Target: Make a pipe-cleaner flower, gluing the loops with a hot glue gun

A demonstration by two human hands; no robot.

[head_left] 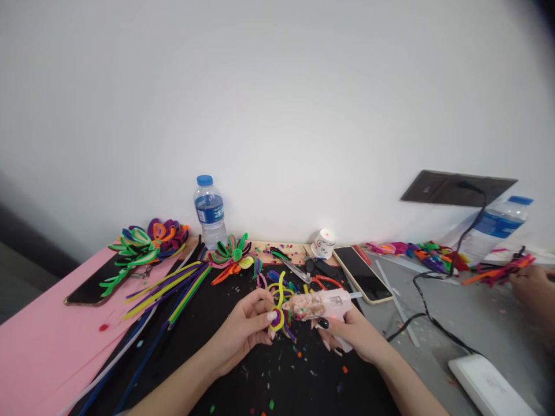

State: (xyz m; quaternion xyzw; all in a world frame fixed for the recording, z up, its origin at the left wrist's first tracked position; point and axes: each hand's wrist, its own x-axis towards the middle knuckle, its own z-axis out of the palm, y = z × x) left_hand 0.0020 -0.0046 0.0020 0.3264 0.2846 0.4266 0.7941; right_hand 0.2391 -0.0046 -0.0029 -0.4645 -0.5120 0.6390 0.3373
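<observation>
Your left hand [245, 323] has its fingers closed to a pinch, thumb against fingertips, on a small curled piece of fuzzy yellow and purple pipe cleaner [277, 327]. Your right hand [359, 335] has its fingers curled around the grip of a pale pink plastic glue gun [323, 304] with a mottled, brownish-pink front part and a translucent stick jutting from its back.

The curled piece lies at the tips of your left fingers, just off the glue gun's nozzle end; the view is too small there to say surely whether nozzle and fuzz touch. It shows a yellow ring around a purple middle, with a yellow strand rising above.

Beyond the glue gun lie red-handled metal pliers [327, 282] and a small white cup-shaped container [323, 245]. A black-screened smartphone in a pale case [364, 274] lies beyond it to the right. Left of the glue gun and farther back, a green, pink and black pipe-cleaner flower [229, 254] rests on the bench [208, 358], near a clear plastic bottle with a blue cap [210, 211].
</observation>
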